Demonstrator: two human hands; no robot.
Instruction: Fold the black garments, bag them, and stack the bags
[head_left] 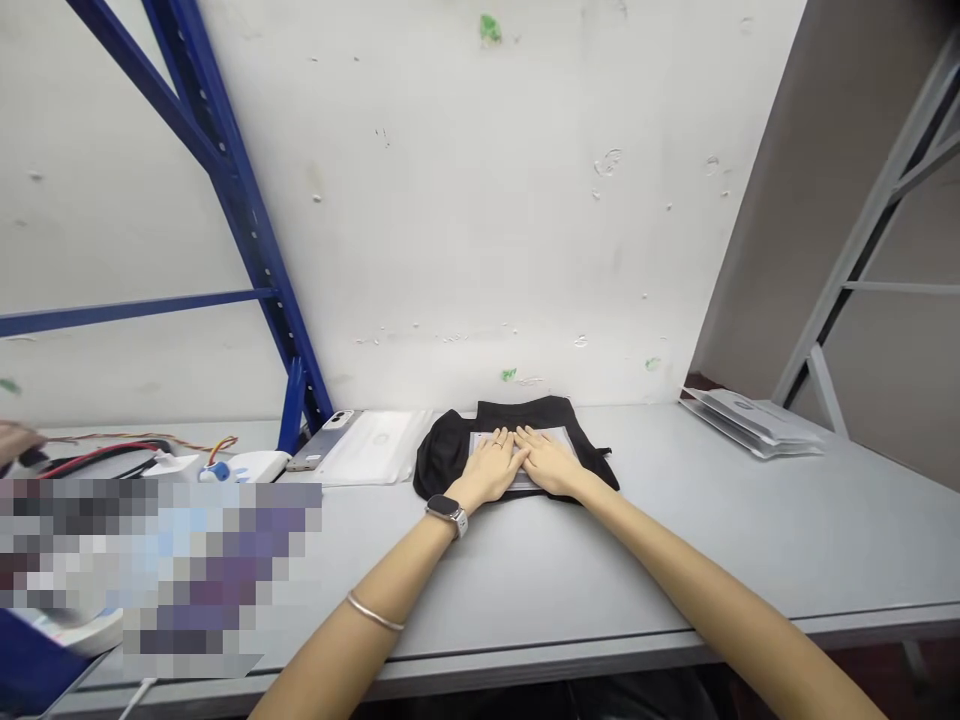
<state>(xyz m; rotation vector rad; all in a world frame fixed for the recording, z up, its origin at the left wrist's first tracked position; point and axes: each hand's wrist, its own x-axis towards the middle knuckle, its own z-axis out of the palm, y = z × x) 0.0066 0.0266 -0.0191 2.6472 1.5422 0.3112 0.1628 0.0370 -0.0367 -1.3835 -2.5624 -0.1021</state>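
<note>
Head view: bare left hand [491,470] and bare right hand [550,466], both flattened, fingers outstretched, gripping nothing; directly beneath, pale-grey rectangular flat sheet [561,437], laid on black cloth bundle [525,412], on smooth grey tabletop [750,520] near white wall [480,220].

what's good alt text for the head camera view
A person's left hand and right hand lie palms down, side by side, on a pale sheet atop black cloth on a grey table. A phone and pale packets lie left, a flat stack right.
</note>
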